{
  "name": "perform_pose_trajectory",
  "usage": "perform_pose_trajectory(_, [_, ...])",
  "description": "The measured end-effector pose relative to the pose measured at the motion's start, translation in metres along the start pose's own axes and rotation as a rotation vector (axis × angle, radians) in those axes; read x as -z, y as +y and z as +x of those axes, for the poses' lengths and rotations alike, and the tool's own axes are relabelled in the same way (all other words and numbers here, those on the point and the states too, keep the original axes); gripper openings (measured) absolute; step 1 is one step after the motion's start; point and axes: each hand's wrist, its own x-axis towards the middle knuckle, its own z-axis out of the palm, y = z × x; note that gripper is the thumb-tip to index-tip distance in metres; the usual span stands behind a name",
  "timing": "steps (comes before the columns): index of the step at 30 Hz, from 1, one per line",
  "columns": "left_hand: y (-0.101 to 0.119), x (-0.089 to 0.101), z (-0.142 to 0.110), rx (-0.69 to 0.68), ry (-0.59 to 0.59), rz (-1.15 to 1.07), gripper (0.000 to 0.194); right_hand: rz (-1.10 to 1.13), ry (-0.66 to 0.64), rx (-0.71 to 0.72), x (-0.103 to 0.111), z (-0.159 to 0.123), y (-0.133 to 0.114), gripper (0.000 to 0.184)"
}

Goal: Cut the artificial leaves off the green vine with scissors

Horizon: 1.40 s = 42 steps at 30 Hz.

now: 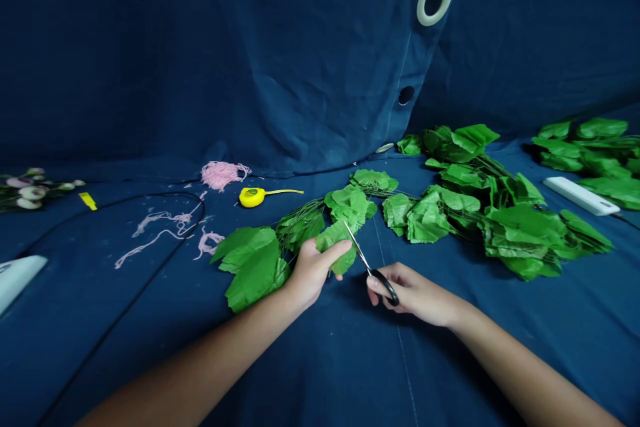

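My left hand point(313, 270) is closed on a green artificial leaf point(333, 238), its thumb lying across the leaf's face. That leaf belongs to a bunch of artificial leaves point(255, 257) spread on the blue cloth around the hand. In my right hand point(405, 293) is a pair of scissors point(366, 260) with black handles, gripped by the finger loops. The metal blades point up and left, with their tips by the edge of the held leaf. Whether the blades touch the leaf I cannot tell.
Larger leaf bunches point(525, 227) lie to the right, beside a white power strip point(583, 195). Behind my left hand are a yellow tape measure point(251, 197) and pink yarn point(223, 175). A black cable point(145, 287) crosses the left side, near artificial flowers point(33, 192).
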Motion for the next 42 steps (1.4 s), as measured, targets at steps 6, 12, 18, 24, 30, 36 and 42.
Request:
perform_pose_trajectory(6, [0.0,0.0007,0.0003,-0.004,-0.012,0.001,0.028,0.015,-0.004,0.011,-0.0003,0.0,-0.0017,0.059])
perform_pose_trajectory(12, [-0.0012,0.002,0.0005,0.001,-0.006,0.004,0.028,0.018,-0.003,0.017,-0.0001,-0.0004,-0.0016,0.058])
perform_pose_trajectory(18, [-0.002,0.0019,0.001,0.001,-0.013,0.001,0.028,0.031,0.007,0.018,-0.001,0.0013,0.0008,0.057])
perform_pose_trajectory(24, [-0.002,0.0024,0.0015,0.001,-0.014,-0.006,0.029,0.047,0.008,0.005,-0.0017,0.0005,-0.0004,0.055])
perform_pose_trajectory(30, [-0.0016,0.0022,0.0014,0.0,-0.02,-0.009,0.03,0.038,0.026,0.004,-0.0011,0.0016,0.0004,0.056])
perform_pose_trajectory(36, [-0.0028,0.0021,0.0018,-0.001,-0.027,-0.014,0.03,0.035,0.027,0.003,-0.0023,0.0013,0.0009,0.056])
perform_pose_trajectory(42, [-0.0046,0.0029,0.0023,-0.009,-0.02,-0.015,0.029,0.007,0.028,-0.002,-0.0016,-0.0002,0.0002,0.059])
